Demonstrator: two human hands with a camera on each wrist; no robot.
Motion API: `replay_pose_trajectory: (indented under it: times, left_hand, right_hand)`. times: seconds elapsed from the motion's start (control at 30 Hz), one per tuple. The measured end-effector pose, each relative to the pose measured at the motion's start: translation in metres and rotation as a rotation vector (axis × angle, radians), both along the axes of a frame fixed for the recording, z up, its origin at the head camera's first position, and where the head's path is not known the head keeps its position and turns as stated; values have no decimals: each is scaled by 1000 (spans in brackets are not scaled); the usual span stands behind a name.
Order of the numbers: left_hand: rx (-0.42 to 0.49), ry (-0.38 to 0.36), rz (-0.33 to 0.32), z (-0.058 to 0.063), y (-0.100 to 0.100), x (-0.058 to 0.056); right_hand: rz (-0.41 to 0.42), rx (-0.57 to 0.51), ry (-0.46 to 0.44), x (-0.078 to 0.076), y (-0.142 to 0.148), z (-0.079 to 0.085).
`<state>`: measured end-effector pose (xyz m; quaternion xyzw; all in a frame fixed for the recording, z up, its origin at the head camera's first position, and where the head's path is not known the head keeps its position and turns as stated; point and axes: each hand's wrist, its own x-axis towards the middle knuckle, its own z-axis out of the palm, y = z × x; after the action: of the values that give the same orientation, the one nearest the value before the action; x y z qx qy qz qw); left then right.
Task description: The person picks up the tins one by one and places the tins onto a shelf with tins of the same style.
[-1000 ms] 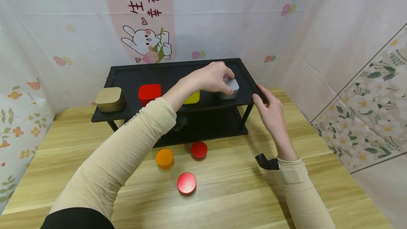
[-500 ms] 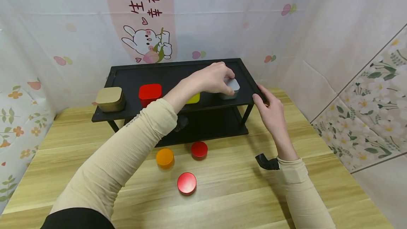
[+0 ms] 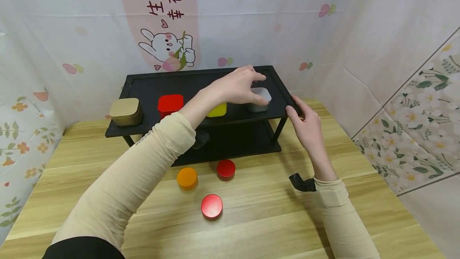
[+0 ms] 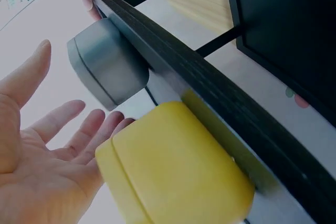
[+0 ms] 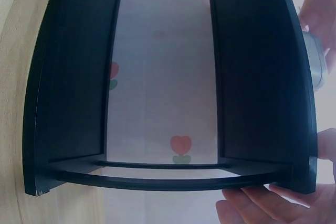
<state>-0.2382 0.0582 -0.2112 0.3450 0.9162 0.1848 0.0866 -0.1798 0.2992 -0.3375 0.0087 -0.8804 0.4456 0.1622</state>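
My left hand (image 3: pixel 235 87) is over the right part of a black two-tier rack (image 3: pixel 154 85), with thumb and fingers spread about a silver rounded-square tin (image 3: pixel 264 92). In the left wrist view the left hand (image 4: pixel 58 171) shows straightened fingers standing apart from the silver tin (image 4: pixel 107 61). Beside it on the top shelf is a yellow tin (image 3: pixel 217 110), partly hidden by my left arm in the head view. My right hand (image 3: pixel 308 127) holds the rack's right end. In the right wrist view, the right hand's fingers (image 5: pixel 262 203) curl under the upper shelf's edge.
A red tin (image 3: pixel 170 105) and a gold tin (image 3: pixel 125 112) stand farther left on the top shelf. On the wooden table before the rack lie an orange round tin (image 3: pixel 187 178) and two red round ones (image 3: pixel 226 168), (image 3: pixel 212 206). Printed cloth (image 3: pixel 258 19) hangs behind.
My left thumb and fingers have spread away from the silver tin, and the hand has risen slightly. The silver tin stays in place on the shelf. My right hand keeps its hold.
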Motion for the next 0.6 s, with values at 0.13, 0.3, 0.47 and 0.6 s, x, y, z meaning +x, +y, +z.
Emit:
replay_pose_trajectory:
  times: [0.13, 0.3, 0.47, 0.6]
  left_hand:
    - [25, 20, -5, 2, -8, 6]
    - [69, 64, -17, 5, -17, 17]
    - [153, 88, -5, 4, -30, 33]
    - [227, 100, 23, 2, -43, 49]
  right_hand:
    - [4, 3, -2, -1, -1, -1]
    - [7, -2, 2, 0, -2, 0]
    - [3, -6, 1, 1, -2, 0]
    - [-5, -1, -3, 0, -2, 0]
